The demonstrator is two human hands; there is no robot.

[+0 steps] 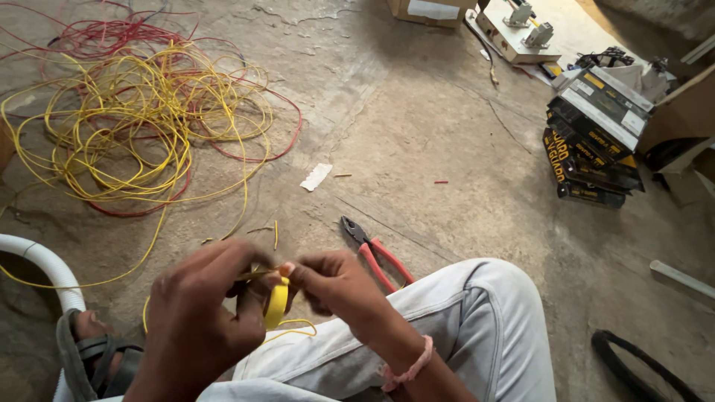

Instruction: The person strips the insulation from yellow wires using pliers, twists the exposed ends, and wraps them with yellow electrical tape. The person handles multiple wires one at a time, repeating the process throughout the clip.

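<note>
Left hand (197,316) and right hand (335,286) both pinch the yellow tape roll (277,303) and wire end (257,275) above the lap. Judged light, pliable, sticky; best held by the roll's rim.

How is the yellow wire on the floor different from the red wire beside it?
The yellow wire lies on top, in many loose loops; the red wire lies mostly under and behind it, with fewer loops showing. One yellow strand runs toward the hands; no red strand does. Both are thin, tangled and lie on the concrete floor.
</note>
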